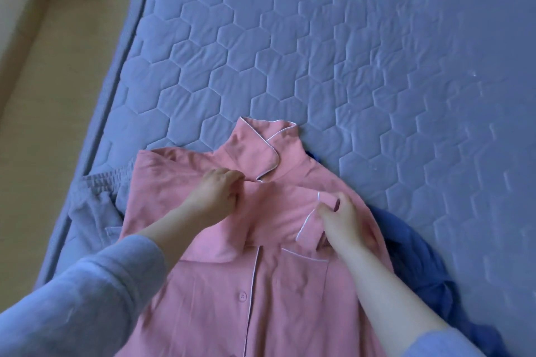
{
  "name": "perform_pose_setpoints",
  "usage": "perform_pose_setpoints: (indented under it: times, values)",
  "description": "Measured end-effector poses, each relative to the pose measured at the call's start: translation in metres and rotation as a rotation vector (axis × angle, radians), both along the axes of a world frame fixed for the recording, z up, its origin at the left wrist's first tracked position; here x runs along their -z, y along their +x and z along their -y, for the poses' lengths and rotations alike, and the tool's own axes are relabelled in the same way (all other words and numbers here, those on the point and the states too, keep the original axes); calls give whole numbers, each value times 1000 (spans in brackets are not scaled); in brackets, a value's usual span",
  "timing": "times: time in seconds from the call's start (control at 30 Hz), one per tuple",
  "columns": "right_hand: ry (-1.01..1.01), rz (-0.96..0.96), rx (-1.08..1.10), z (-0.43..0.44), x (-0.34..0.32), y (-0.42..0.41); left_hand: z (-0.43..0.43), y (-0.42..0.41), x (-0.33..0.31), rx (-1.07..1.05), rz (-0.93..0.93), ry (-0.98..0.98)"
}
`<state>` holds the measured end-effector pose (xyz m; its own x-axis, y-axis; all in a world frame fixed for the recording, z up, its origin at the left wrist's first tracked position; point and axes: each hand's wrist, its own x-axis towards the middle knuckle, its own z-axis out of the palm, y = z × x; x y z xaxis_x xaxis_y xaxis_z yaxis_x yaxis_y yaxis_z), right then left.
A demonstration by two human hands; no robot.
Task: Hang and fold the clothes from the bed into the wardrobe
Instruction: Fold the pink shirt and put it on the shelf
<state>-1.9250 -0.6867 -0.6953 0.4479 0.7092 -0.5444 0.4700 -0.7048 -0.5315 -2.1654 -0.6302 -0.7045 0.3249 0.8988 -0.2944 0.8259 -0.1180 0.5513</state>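
Pinching a fold of the one pink shirt (217,298) just below its collar with curled fingers (229,182) of the left hand (216,197); gripping a piped sleeve cuff (310,226) with those of the right hand (342,220). Spread front-up on the bed (319,52), overlapping two other garments: grey trousers (95,203) at left, blue garment (414,255) at right.

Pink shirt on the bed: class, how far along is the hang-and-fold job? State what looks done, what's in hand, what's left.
Done: the pink shirt lies spread front-up on the bed. In hand: the left hand pinches fabric below the collar and the right hand grips a piped edge, apparently mid-fold. Left: the grey garment and the blue garment lie rumpled at its sides; no wardrobe is in view.
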Motion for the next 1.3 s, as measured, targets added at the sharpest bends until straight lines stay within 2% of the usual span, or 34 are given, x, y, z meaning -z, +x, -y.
perform_pose_setpoints:
  times: [0.13,0.33,0.53,0.63,0.73,0.8,1.03,1.2,1.3]
  values:
    - [125,44,143,-2,4,38,-8,-3,7,-22,-54,-75]
    - [-54,-1,24,16,27,58,-7,2,15,-42,-162,-42]
    - [-40,104,-140,28,32,60,-5,12,18,-87,-315,12]
    - [19,171,-113,34,27,63,-4,24,14,-89,-352,47]
    - [109,288,0,45,22,76,0,47,5,10,-324,85]
    - [94,309,38,55,21,89,6,69,-2,100,-256,90]
    - [-37,120,76,101,20,130,26,168,-8,305,-60,61]
    - [-58,58,-24,129,26,136,34,225,0,480,-117,49]
    - [-78,52,-10,138,30,141,35,246,7,590,-192,54]
